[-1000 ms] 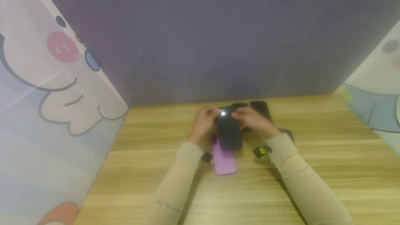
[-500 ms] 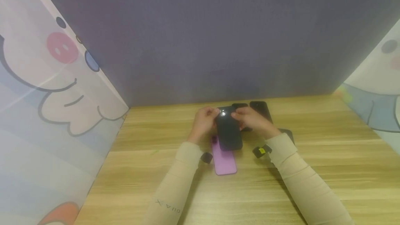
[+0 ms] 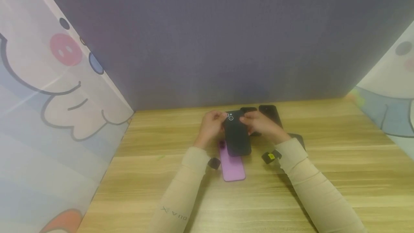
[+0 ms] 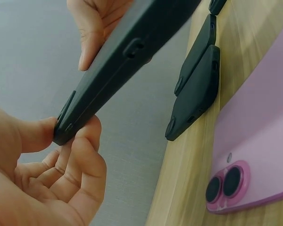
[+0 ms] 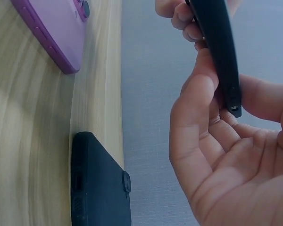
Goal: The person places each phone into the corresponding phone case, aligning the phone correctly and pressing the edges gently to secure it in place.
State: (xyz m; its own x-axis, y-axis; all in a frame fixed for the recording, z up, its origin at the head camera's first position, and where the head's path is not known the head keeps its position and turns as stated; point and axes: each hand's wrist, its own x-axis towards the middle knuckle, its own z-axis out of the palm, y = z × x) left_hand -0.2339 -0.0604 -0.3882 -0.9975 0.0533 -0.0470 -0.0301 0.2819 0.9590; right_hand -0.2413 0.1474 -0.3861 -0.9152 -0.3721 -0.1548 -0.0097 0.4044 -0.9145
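Note:
A black phone (image 3: pixel 238 137) is held up, its back with ringed camera lenses turned toward the head view. My left hand (image 3: pixel 210 127) pinches its top left corner; in the left wrist view the thumb (image 4: pixel 37 135) presses one face and the curled fingers the other. My right hand (image 3: pixel 262 124) grips the top right corner between thumb and forefinger, as the right wrist view shows on the phone's dark edge (image 5: pixel 219 52). Beneath lies a pink phone (image 3: pixel 233 170), back up, its upper part partly covered by the black one in the head view.
More dark phones lie on the wooden table: one (image 3: pixel 249 109) behind the right fingers, another (image 3: pixel 270 113) beside it, and a third (image 3: pixel 298 140) partly hidden by the right sleeve. A grey panel (image 3: pixel 233 46) stands at the table's back edge, with cartoon-printed walls (image 3: pixel 64 125) on the sides.
Both hands keep their grip in almost the same place. The bright glare on the black phone's camera lenses has faded, leaving the lens rings distinct.

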